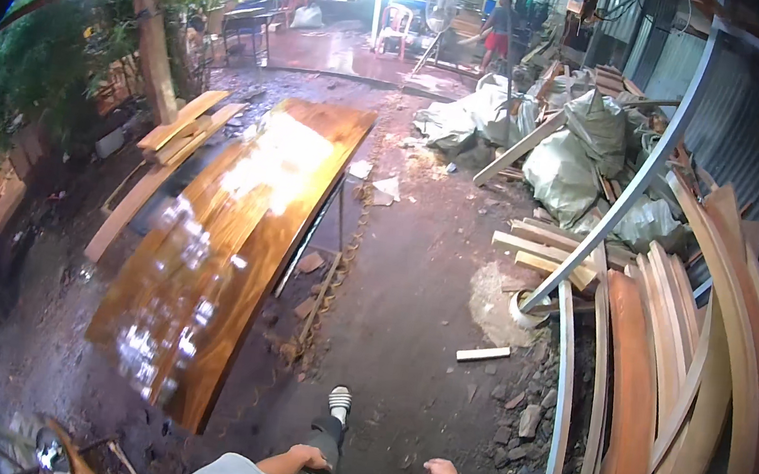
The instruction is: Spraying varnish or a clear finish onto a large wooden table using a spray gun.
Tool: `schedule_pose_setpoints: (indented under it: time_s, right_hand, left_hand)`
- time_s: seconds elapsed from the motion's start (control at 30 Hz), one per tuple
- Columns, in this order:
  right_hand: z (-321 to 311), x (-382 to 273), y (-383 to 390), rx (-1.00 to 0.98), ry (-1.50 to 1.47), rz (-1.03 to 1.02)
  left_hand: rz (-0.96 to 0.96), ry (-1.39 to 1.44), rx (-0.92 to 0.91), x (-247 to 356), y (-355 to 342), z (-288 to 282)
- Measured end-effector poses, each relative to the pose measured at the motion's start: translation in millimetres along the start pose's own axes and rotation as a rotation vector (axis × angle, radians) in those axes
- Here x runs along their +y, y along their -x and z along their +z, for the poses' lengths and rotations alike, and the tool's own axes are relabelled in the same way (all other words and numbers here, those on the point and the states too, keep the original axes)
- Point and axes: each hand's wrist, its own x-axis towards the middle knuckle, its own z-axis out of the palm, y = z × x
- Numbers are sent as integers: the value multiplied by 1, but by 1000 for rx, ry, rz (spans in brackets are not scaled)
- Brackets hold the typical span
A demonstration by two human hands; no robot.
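My left hand (308,457) hangs low in front of my body, close to my dark trouser leg, with its fingers curled in. My right hand (440,471) is held out over the dirt path, loosely closed, and nothing shows in it. Neither hand touches anything around it. A foot in a striped sandal (340,399) is forward on the ground. Nearest on the left is a long, glossy brown wooden slab (243,306), raised above the ground and shining with reflected light.
Timber boards (627,400) lean along the right, beside a slanted metal pole (625,206) standing in a white bucket (527,314). Full white sacks (565,176) are heaped farther back. A wood offcut (483,354) lies on the path. At the far end are a fan (441,10) and another person (498,34).
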Motion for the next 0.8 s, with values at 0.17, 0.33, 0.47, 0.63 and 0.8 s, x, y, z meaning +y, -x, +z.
schedule_pose_setpoints:
  time_s: [0.17, 0.33, 0.47, 0.63, 0.8]
  right_hand:
    - [-66, -157, -22, 190, -480, -14]
    - [-133, -197, -42, 41, -81, -172]
    - [-198, -259, 37, 119, -816, 198]
    - [-264, -325, -88, 217, -308, 205]
    - [-409, -506, -268, -10, -10, 181]
  left_hand:
    - [93, -2, 15, 38, -46, -223]
    - [136, 22, -289, 26, -144, -403]
    - [20, 106, -328, 48, -139, -517]
    - [-5, 42, -350, 59, -240, -666]
    - [82, -30, 93, 85, -324, -817]
